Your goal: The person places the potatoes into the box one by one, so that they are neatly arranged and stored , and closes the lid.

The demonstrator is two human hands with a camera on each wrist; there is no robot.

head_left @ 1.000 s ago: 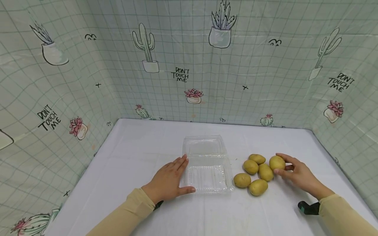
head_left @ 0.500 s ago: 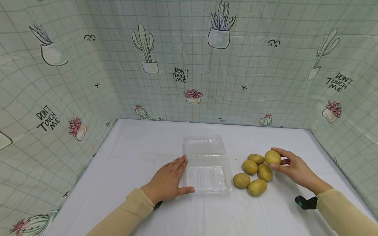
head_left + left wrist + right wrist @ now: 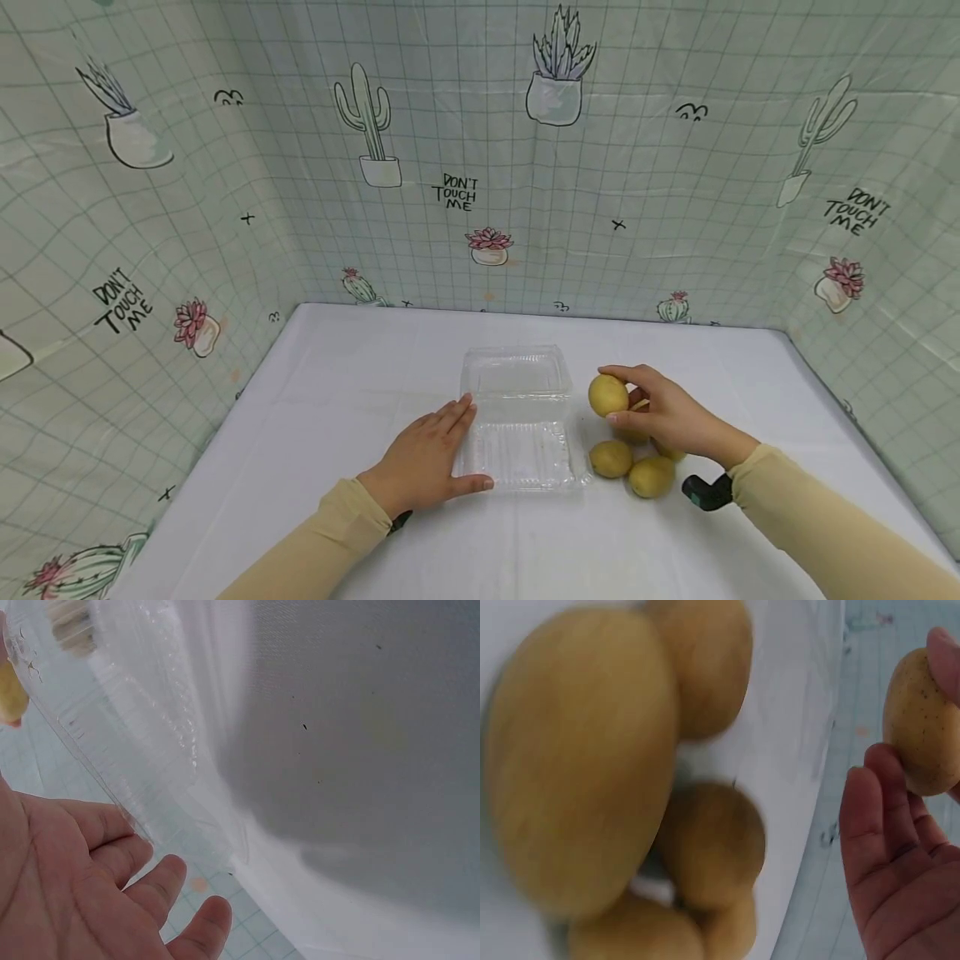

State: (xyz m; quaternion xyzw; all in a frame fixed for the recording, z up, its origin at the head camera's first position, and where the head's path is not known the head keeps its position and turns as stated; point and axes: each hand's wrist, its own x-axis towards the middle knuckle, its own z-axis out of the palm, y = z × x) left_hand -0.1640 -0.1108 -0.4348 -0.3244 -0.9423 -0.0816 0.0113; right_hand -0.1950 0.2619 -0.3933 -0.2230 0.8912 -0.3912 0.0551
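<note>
A clear plastic clamshell container [image 3: 521, 454] lies opened flat on the table, its lid [image 3: 516, 371] folded back toward the wall. My left hand [image 3: 420, 458] rests at its left side with straight fingers; in the left wrist view the fingertips [image 3: 176, 870] touch or nearly touch the clear edge. My right hand [image 3: 675, 417] pinches a potato [image 3: 607, 396] between thumb and fingers, held up just right of the container. Below it on the table sit several other potatoes [image 3: 652, 477], some partly hidden behind the right hand. The right wrist view shows the held potato [image 3: 922, 724] off the cloth.
White cloth covers the table [image 3: 360, 358]. Behind and at both sides hangs a grid-patterned curtain [image 3: 420, 108] with cactus drawings. The loose potatoes sit close to the container's right edge. A dark wrist camera [image 3: 707, 492] hangs under the right wrist.
The right hand has lifted the potato off the right end of the group and carried it left, over the other potatoes toward the container. The left hand and container have stayed put.
</note>
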